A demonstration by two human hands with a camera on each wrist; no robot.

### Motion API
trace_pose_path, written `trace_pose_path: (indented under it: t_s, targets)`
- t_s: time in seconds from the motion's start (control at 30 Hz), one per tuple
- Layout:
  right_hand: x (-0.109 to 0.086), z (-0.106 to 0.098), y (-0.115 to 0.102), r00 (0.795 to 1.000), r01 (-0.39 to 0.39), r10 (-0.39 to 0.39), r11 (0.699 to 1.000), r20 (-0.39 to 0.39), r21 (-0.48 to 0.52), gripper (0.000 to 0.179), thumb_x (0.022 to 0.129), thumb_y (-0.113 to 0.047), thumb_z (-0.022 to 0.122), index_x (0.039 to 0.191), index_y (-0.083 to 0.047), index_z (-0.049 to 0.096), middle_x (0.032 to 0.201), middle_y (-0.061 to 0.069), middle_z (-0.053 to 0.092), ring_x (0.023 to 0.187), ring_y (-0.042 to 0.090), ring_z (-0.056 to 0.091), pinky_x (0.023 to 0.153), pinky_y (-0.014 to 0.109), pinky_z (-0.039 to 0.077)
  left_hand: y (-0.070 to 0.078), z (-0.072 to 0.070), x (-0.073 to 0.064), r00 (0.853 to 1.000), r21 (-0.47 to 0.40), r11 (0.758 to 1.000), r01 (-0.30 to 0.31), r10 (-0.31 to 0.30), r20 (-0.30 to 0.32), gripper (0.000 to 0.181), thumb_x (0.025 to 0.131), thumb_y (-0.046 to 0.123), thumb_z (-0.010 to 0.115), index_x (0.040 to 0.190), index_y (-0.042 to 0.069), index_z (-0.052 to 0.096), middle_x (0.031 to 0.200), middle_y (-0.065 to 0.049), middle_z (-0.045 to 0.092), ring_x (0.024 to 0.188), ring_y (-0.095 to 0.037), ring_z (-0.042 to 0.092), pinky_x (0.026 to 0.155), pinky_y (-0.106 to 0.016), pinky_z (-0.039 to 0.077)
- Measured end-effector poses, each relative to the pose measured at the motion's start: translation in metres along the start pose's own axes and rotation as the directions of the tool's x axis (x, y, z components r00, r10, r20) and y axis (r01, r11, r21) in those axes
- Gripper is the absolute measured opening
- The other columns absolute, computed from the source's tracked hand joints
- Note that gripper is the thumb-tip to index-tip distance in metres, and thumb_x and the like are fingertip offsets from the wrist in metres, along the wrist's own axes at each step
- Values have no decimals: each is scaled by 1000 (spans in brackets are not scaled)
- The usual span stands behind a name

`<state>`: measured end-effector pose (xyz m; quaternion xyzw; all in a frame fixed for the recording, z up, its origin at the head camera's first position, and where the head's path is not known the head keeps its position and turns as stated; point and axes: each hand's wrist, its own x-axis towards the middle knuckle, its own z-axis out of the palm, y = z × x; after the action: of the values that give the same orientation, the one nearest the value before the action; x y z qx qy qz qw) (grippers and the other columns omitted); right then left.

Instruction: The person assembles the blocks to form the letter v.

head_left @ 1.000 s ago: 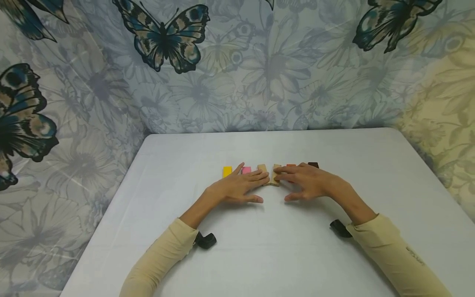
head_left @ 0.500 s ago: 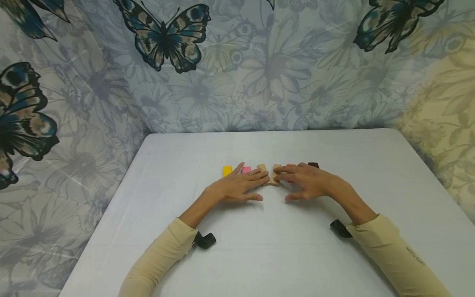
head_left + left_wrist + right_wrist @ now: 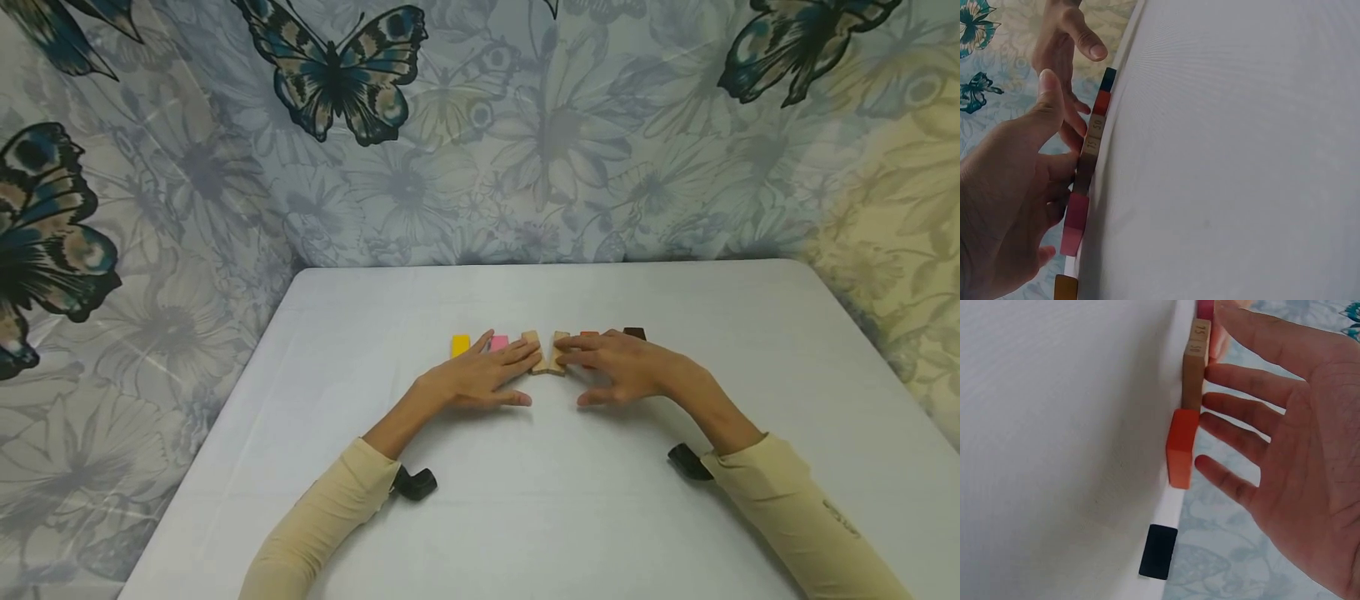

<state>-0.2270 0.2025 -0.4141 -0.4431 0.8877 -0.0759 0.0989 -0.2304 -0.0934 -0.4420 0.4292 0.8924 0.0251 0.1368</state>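
Looking down through the head camera, I see two bare hands meeting near the middle of the white-covered table (image 3: 480,525), over a row of small blocks. The left hand (image 3: 487,379) has its fingers extended and its thumb held apart, the fingertips resting at the left wooden block (image 3: 530,337). The right hand (image 3: 626,367) reaches in from the other side, fingers likewise extended and spread, their tips at the right wooden block (image 3: 556,367). Neither hand is curled around anything. The two wooden blocks sit between the hands, near ends together and far ends apart in a narrow V; both wrist views give me printed numerals on them, one reading 50. To the left of them I have the pink block (image 3: 498,342), partly behind the left hand, then the yellow block (image 3: 460,345). To the right come the orange block (image 3: 1182,431) and, well apart from it, the dark block (image 3: 1159,552). My right wrist view puts the little finger right beside the orange block, though I can't tell whether it touches. A black fitting shows by each beige cuff, and a butterfly-print cloth (image 3: 337,75) hangs behind the table.
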Motion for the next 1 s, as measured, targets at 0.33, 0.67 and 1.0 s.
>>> trace_pose_path:
  t_s: [0.33, 0.67, 1.0]
  targets:
    - [0, -2, 1, 1000, 1, -1, 1000, -2, 3, 67, 94, -46, 75, 147, -9, 59, 165, 15, 45, 150, 41, 47, 110, 71, 43, 2, -2, -1, 1000, -11, 1000, -14, 14, 3, 85, 105, 68, 37, 170, 21, 9, 179, 4, 1, 166, -15, 10, 134, -60, -1]
    - [0, -2, 2, 1000, -17, 17, 1000, 12, 16, 67, 94, -46, 75, 148, -11, 58, 166, 14, 43, 151, 41, 45, 111, 73, 40, 2, -1, 0, 1000, -7, 1000, -13, 13, 9, 84, 105, 68, 36, 170, 22, 8, 179, 5, 1, 166, -14, 10, 134, -60, -2]
    - [0, -3, 4, 1000, -15, 15, 1000, -24, 5, 68, 94, -45, 76, 150, -11, 57, 165, 15, 45, 148, 38, 50, 111, 67, 44, 1, 1, 0, 1000, 0, 1000, -11, 11, 5, 86, 104, 70, 36, 170, 22, 9, 179, 5, 2, 166, -14, 10, 133, -60, -4]
